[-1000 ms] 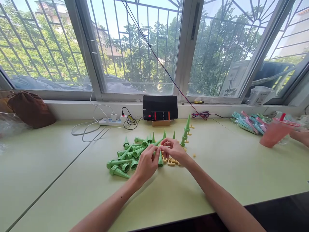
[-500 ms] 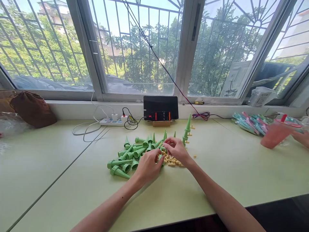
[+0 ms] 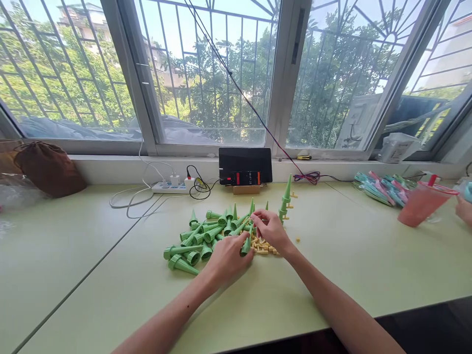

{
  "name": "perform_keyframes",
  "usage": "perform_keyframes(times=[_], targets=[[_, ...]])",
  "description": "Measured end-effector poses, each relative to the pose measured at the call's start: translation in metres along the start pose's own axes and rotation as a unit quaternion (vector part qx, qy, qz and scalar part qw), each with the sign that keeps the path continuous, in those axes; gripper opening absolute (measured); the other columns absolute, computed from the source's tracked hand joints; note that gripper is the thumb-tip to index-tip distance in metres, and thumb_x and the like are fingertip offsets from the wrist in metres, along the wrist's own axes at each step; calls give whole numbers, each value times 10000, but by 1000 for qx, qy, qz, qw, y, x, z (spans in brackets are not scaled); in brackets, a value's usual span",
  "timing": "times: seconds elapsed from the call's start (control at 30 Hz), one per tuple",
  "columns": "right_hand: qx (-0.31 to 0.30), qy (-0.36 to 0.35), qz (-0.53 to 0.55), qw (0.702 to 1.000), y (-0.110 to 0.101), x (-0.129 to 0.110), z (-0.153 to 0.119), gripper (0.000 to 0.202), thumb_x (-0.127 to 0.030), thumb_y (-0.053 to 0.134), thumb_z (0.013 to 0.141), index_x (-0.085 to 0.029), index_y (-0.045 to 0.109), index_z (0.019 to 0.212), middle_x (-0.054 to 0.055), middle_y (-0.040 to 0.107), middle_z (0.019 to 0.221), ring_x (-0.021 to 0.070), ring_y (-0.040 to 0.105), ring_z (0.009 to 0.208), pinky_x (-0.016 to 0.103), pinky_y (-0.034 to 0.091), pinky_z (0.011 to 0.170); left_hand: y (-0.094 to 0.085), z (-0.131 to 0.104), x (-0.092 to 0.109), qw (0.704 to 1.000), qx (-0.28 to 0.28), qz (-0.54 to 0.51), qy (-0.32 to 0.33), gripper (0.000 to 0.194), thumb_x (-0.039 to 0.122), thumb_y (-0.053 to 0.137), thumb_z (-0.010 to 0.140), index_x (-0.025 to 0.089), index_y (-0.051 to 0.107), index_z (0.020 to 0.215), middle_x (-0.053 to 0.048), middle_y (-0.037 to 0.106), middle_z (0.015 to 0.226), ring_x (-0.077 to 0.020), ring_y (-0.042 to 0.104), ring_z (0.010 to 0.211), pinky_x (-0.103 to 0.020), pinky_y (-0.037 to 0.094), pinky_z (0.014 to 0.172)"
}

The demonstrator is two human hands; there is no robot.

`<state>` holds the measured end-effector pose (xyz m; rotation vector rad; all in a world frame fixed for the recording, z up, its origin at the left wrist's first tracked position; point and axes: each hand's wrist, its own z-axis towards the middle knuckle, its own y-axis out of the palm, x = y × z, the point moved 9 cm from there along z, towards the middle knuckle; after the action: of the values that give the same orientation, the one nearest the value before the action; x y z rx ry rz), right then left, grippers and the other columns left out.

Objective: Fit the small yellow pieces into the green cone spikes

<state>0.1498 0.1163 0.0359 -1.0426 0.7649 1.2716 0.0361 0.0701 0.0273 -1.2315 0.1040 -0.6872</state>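
My left hand (image 3: 231, 254) is closed around a green plastic watering spike (image 3: 246, 247), its narrow tip pointing up and its wide collar low between thumb and fingers. Just right of it, my right hand (image 3: 272, 230) is closed in a pinch above the small yellow valve pieces (image 3: 262, 247); what its fingertips hold is hidden. A heap of loose green watering spikes (image 3: 212, 232) lies left of and behind my left hand. Beyond my right wrist stands an upright stack of green spikes (image 3: 286, 199) with yellow valves sticking out of its right side.
A tablet (image 3: 245, 160) leans at the back with a phone (image 3: 248, 178) showing a timer. A power strip (image 3: 168, 187) with cables lies left of it. On the right are a tilted red cup (image 3: 424, 204), bagged colourful items (image 3: 381, 188) and another person's hand (image 3: 463, 211).
My left hand has dropped slightly, and more of the green spike shows between its fingers. My right hand has barely moved. At the right edge, the other person's hand has shifted with something teal.
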Motion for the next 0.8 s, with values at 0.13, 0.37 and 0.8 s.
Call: perform_keyframes(times=[0.13, 0.37, 0.8], targets=[[20, -15, -1, 1000, -4, -5, -2, 316, -488, 539, 853, -176, 587, 831, 10, 569, 681, 103, 496, 425, 227, 397, 393, -5, -1, -2, 999, 6, -47, -26, 211, 278, 502, 823, 223, 600, 1001, 14, 562, 600, -148, 504, 530, -245, 278, 522], [40, -26, -6, 999, -9, -10, -3, 323, -483, 501, 888, -181, 567, 792, -5, 541, 647, 101, 490, 424, 227, 397, 406, -16, 3, -17, 977, 58, -183, -95, 234, 400, 501, 839, 203, 592, 928, 53, 505, 551, -112, 471, 490, -226, 330, 532], [37, -63, -25, 997, -6, -22, -7, 258, -399, 528, 885, -171, 572, 772, -11, 528, 603, 99, 468, 475, 217, 382, 446, -28, 1, -40, 906, 144, -355, -182, 303, 469, 551, 815, 190, 551, 935, 42, 534, 632, -99, 511, 421, -198, 361, 411]])
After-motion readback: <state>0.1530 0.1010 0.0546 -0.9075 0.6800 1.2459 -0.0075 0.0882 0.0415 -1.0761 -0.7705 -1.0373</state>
